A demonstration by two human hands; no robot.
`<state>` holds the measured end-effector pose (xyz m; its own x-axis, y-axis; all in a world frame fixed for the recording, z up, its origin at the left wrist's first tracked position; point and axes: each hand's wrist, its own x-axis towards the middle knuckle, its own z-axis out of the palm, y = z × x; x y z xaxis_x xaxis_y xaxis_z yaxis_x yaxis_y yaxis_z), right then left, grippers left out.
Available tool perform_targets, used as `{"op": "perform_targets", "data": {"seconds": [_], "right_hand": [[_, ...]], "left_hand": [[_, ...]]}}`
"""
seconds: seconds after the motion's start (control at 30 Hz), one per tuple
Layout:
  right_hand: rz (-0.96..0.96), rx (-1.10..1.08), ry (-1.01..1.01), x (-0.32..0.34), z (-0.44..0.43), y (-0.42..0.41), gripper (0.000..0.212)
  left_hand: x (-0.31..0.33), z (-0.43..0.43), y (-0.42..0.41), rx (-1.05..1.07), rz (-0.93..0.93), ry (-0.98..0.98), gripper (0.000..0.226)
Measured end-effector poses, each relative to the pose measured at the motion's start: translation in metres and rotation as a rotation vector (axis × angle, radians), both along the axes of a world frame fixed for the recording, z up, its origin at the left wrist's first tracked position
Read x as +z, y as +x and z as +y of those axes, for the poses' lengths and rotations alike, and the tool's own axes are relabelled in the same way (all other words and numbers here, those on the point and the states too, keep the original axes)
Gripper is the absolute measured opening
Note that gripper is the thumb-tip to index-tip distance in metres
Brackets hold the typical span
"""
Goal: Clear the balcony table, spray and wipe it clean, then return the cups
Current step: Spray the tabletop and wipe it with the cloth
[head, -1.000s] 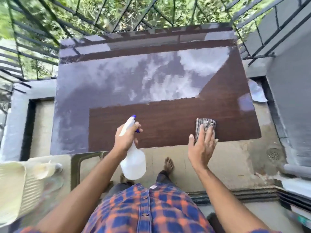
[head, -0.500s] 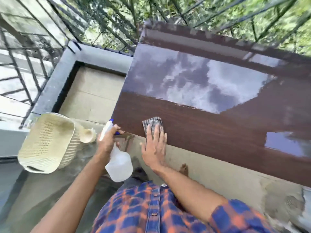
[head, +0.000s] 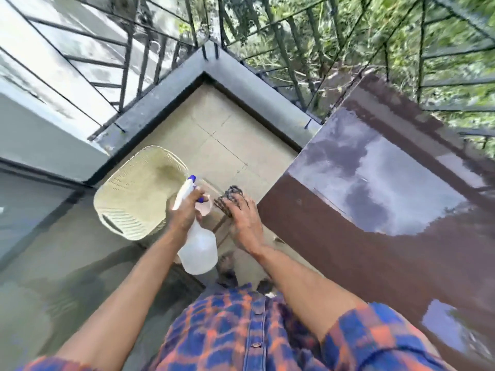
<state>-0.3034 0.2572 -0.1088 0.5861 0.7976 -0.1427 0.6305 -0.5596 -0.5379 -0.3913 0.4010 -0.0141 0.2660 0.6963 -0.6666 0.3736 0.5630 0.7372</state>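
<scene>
My left hand (head: pixel 184 212) grips the neck of a translucent spray bottle (head: pixel 198 250) with a white and blue nozzle, held over the chair to the left of the table. My right hand (head: pixel 245 223) holds a dark checked cloth (head: pixel 230 198), off the table's left edge and just beside the bottle. The glossy brown table (head: pixel 348 245) stretches to the right with nothing on it and mirrors the sky. A pale cup (head: pixel 204 208) shows partly behind my left hand, next to the basket.
A cream plastic basket (head: pixel 134 199) lies tilted on a grey-green chair seat (head: pixel 67 263) at the left. Black metal railing (head: pixel 166 49) and a low grey ledge (head: pixel 254 87) close off the balcony corner. Beige floor tiles (head: pixel 222 135) lie between ledge and table.
My view has swung left. My right hand slid the cloth leftward across the table and off its left edge. The left hand kept the spray bottle and now hangs over the chair by the basket.
</scene>
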Motion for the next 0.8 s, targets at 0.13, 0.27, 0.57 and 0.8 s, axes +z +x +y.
{"op": "perform_targets", "data": {"seconds": [0.13,0.27,0.57,0.8], "right_hand": [[0.406,-0.142,-0.066,0.020,0.038,0.009,0.061],[0.877,-0.452,-0.044,0.024,0.061,0.020,0.042],[1.132,-0.281,-0.085,0.038,0.138,0.037,0.025],[0.886,0.262,-0.391,0.019,0.243,0.023,0.014]], "left_hand": [[0.000,0.011,-0.015,0.107,0.020,0.018,0.010],[0.005,0.021,-0.039,0.269,0.035,0.025,0.012],[0.026,0.080,-0.071,0.662,0.029,0.188,0.021],[-0.019,0.148,-0.084,0.389,0.179,0.519,0.027]]}}
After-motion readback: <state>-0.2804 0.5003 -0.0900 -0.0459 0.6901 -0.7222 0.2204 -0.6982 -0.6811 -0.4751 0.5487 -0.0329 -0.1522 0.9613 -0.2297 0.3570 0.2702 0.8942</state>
